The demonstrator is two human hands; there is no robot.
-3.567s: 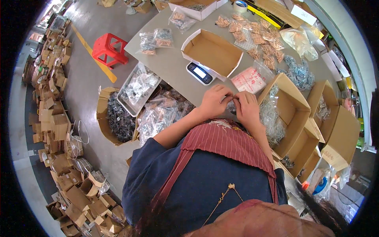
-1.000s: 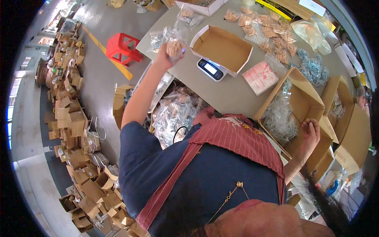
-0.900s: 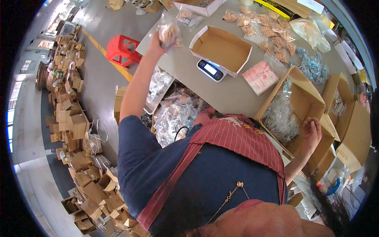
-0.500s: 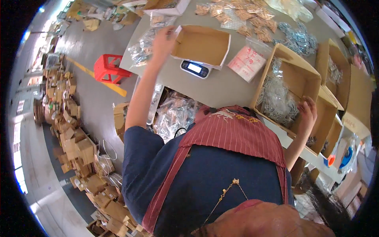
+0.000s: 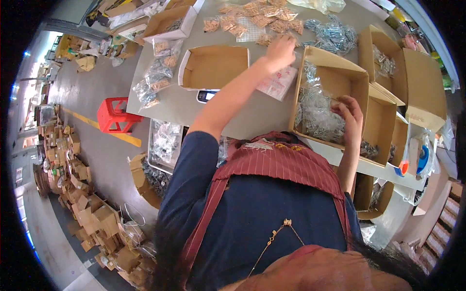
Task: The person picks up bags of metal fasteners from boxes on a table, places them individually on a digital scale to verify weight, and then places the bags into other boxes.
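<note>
Dowel packets [image 5: 252, 19], tan pegs in clear plastic, lie loosely spread across the far part of the bench [image 5: 187, 107]. The left hand [image 5: 281, 51] is over the near edge of that spread, fingers bent downward; from this angle I cannot tell whether it, or the right hand, is pinching anything. The right hand [image 5: 348, 114] has its fingers curled over the clear packets [image 5: 315, 116] inside an open cardboard box [image 5: 347, 76].

The work looks partly done: a line of mixed bags [image 5: 160, 72] is set apart along the bench's left side, while many dowel packets, a heap of silvery hardware [image 5: 336, 39] and the boxed clear packets remain.

Between lies a shallow tray [image 5: 213, 68], with a scale [image 5: 206, 96] showing at its near edge. The left forearm crosses in front, covering part of the scale; a red-and-white bag [image 5: 277, 86] lies just below the left hand. The box's near-left wall separates the two hands' areas. A red stool [image 5: 115, 116] stands on the floor beyond the bench's left edge.
</note>
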